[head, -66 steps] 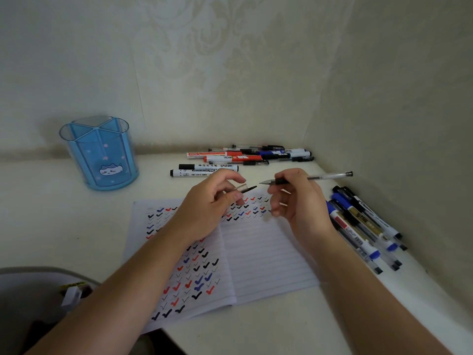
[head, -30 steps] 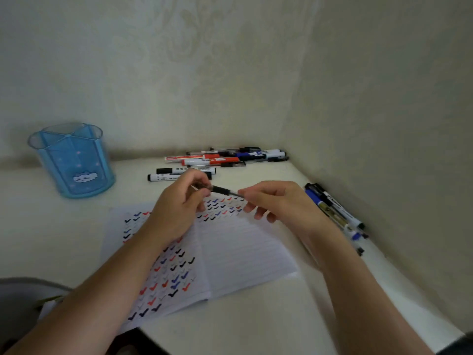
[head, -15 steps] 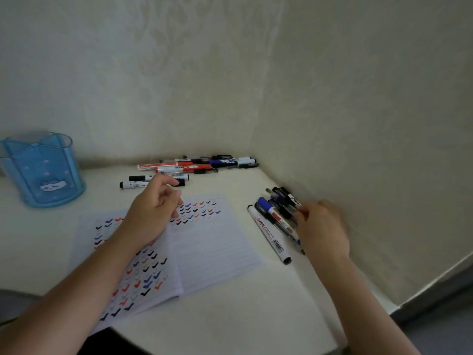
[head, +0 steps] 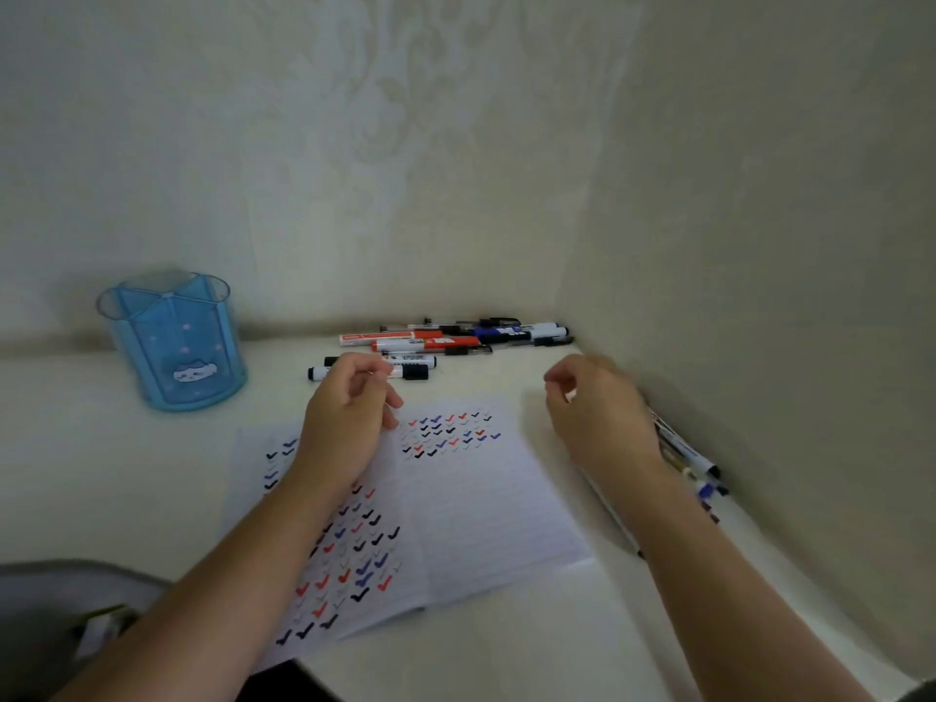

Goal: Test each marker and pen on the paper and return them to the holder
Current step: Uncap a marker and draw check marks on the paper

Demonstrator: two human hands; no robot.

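Note:
An open lined notebook covered in black, red and blue tick marks lies in the middle of the white desk. My left hand rests at its top left with loosely curled fingers, holding nothing. Just right of the page my right hand is blurred and hovers with curled, empty fingers. A row of markers and pens lies along the right wall, partly hidden by my right wrist. More markers are piled at the back wall, with two black-capped ones behind my left hand. The blue holder stands empty at the back left.
Walls close the desk at the back and on the right, meeting in a corner behind the back pile. A grey chair edge shows at the lower left. The desk's front edge runs below the notebook.
The pen was capped and my right hand laid it with the row by the right wall. That hand has since come back toward the notebook, empty. My left hand has stayed on the page.

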